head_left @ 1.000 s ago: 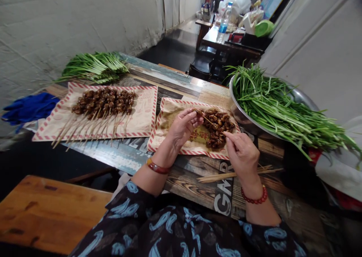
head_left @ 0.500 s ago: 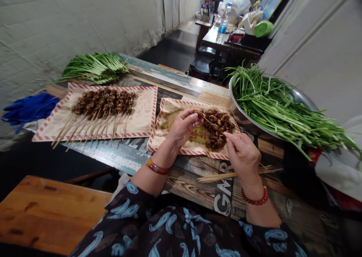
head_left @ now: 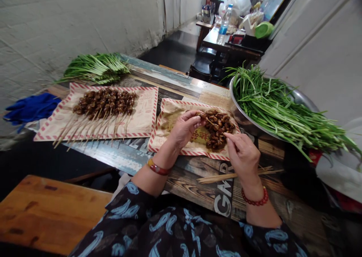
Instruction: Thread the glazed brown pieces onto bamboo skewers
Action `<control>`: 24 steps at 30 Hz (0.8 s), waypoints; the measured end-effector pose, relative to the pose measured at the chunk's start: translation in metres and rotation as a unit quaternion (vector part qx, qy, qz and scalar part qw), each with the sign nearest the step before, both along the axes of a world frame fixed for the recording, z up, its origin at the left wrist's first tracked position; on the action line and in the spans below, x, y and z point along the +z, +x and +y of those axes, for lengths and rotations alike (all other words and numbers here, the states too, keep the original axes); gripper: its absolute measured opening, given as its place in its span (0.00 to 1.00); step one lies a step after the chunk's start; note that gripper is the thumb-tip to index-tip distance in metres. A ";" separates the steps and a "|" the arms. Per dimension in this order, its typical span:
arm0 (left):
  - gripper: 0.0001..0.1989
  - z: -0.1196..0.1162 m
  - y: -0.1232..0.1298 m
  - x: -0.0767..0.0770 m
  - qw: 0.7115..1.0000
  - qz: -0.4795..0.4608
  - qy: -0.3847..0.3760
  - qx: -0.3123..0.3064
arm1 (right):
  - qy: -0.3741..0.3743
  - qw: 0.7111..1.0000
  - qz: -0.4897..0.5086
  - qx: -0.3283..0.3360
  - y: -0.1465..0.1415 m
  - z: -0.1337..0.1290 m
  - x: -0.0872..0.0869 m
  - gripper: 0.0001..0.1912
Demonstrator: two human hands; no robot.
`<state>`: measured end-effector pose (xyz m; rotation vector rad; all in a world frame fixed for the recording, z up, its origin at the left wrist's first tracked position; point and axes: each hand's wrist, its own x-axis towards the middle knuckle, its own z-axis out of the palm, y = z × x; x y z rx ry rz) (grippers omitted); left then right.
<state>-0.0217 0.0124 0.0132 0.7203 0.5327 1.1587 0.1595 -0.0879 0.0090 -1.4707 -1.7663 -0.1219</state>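
Tabletop (head_left: 186, 181): plank-patterned, beneath both sheets.
Metal bowl (head_left: 239, 113): right side, heaped with green stalks (head_left: 283, 111).
Left sheet (head_left: 145, 117): striped border; bears filled skewers (head_left: 104, 102), brown, glossy, bare ends toward the person.
Right sheet (head_left: 167, 117): stained; loose pieces (head_left: 219, 126) heaped on its right part, dark brown, wet-looking, lumpy.
Right hand (head_left: 243, 153): closed, pinching near the thin stick's lower end.
Left hand (head_left: 185, 128): closed, thumb and fingers gripping the held piece.
Thin stick (head_left: 210, 122): pale, slanting between the hands, above the right sheet.
Held piece (head_left: 201, 114): brown, shiny, partly hidden by fingers, at the stick's upper end.
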 end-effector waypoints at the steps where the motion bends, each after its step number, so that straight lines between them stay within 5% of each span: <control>1: 0.09 0.000 0.000 0.000 1.000 0.008 0.007 0.000 | 0.001 1.000 -0.004 -0.001 0.000 0.000 0.000 0.12; 19: 0.07 -0.001 0.000 -0.005 0.993 0.086 0.074 -0.012 | -0.009 1.000 -0.007 0.009 0.002 -0.001 0.007 0.13; 24: 0.16 -0.001 0.000 -0.007 0.996 0.053 0.062 -0.041 | 0.001 1.000 0.019 0.002 0.003 0.002 0.006 0.11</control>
